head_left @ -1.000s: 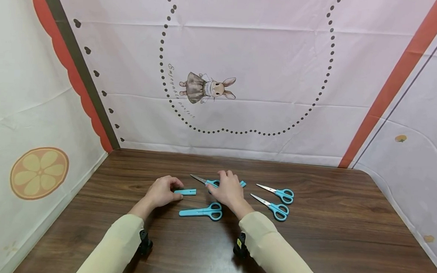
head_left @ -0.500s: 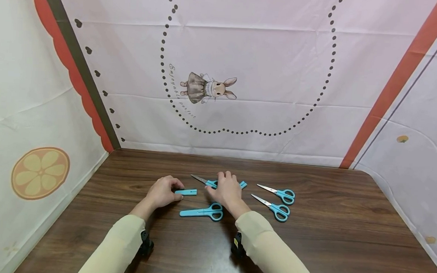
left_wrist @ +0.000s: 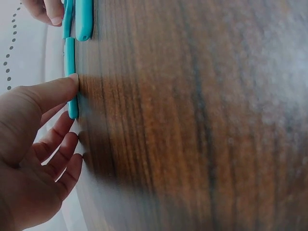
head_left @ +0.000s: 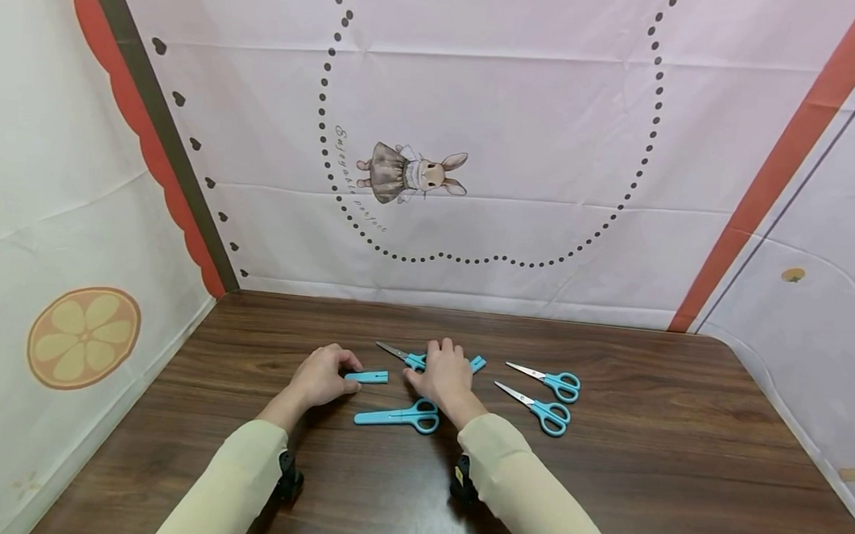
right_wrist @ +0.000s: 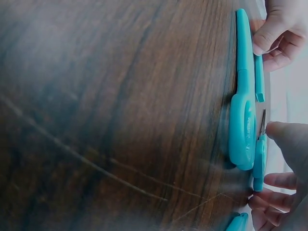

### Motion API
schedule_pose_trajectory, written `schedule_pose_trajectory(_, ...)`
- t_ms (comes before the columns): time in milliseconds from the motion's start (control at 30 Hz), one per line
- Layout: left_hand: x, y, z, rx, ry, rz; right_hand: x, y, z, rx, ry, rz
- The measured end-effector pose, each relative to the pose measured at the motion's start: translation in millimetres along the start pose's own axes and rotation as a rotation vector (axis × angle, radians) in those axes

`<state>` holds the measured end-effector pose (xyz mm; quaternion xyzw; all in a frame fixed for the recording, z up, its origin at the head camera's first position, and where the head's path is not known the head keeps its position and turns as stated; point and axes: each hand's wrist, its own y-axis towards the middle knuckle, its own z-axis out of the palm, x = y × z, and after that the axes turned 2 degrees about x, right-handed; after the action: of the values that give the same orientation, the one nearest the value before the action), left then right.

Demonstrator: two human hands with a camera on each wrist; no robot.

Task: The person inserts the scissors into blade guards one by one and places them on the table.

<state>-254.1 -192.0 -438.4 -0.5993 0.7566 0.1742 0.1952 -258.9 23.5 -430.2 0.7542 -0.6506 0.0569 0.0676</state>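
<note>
My left hand (head_left: 322,378) pinches the left end of a light-blue scissors cover (head_left: 372,377) lying on the wooden table; in the left wrist view the thumb presses its near side. My right hand (head_left: 447,381) grips a pair of blue-handled scissors (head_left: 414,361) by the handles, partly hidden under the palm. Their bare blades point left, away from the hand. In the right wrist view the thumb lies beside the blade end and the fingers at the handles. A second blue cover (head_left: 477,364) shows just past the right hand. Nearer me lies a pair of covered scissors (head_left: 391,417).
Two more uncovered scissors lie to the right, one farther back (head_left: 559,384) and one closer (head_left: 546,414), blades pointing left. A patterned cloth (head_left: 519,183) hangs behind the dark wooden table (head_left: 651,440) and at both sides.
The whole view has shifted slightly, moving everything a little to the right. Both hands stay at the same things, with the right forearm drawn slightly left.
</note>
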Motion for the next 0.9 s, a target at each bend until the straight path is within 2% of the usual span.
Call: schedule_pose_trajectory(900,-3.2,1.3,-1.7,0.016,-0.006,-0.022,6.2,4.4,0.5,0.035,-0.066,0.074)
